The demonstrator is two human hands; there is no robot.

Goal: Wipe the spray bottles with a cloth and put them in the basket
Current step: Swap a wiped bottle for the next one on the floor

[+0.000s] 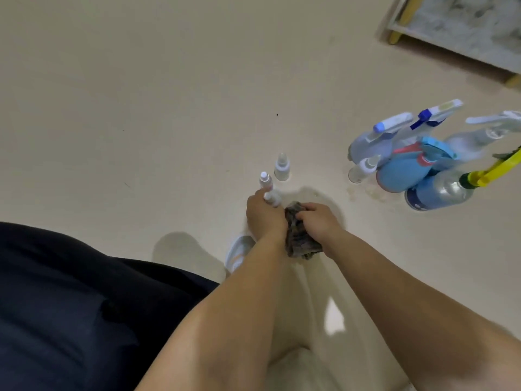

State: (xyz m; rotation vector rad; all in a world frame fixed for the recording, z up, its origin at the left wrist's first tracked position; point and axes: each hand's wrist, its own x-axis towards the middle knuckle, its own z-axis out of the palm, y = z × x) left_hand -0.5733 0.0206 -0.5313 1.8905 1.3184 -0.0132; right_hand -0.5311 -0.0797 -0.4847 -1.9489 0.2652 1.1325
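My left hand (263, 217) grips a small white spray bottle (273, 198) whose cap sticks out above the fingers. Pressed against it on the right, my right hand (317, 224) clutches a bunched dark grey cloth (298, 238). Two more small white bottles stand on the floor just beyond: one (265, 179) right behind my left hand, another (282, 166) a little farther. A cluster of larger spray bottles (408, 162) stands at the right, among them a blue round one (400, 174) and a clear one with a yellow trigger (442, 190). No basket is in view.
The beige floor (141, 108) stretches wide to the left and ahead. A low piece of furniture with yellow legs (456, 32) sits at the top right. My dark-clothed leg (70, 292) fills the lower left, and a white shoe (238, 253) shows under my left forearm.
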